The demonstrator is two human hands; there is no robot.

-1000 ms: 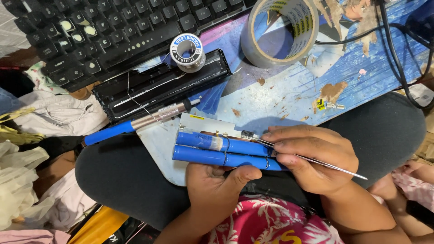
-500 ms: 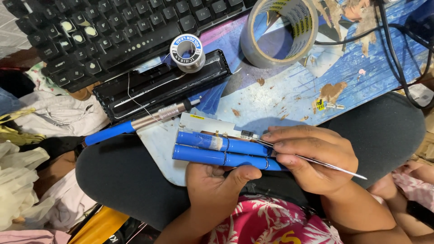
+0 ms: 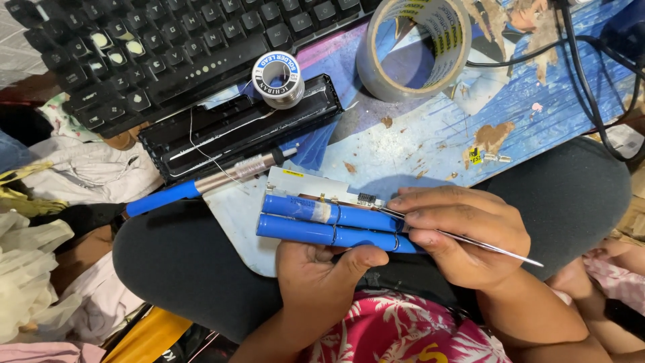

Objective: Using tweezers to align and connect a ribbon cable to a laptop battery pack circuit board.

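Between both hands, the blue battery pack (image 3: 329,222) rests on left-hand fingers (image 3: 316,269); right-hand fingers (image 3: 430,218) pinch metal tweezers (image 3: 470,240).

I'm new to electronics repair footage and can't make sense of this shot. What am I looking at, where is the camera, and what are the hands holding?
The one view comes from a camera on the person's head, looking down at their lap. The left hand supports a pack of blue cylindrical battery cells with a small circuit strip along its top. The right hand pinches thin metal tweezers, tips at the strip. A worn blue board serves as the work surface. On it lie a blue-handled soldering iron, a black casing, a solder spool, a tape roll and a black keyboard.
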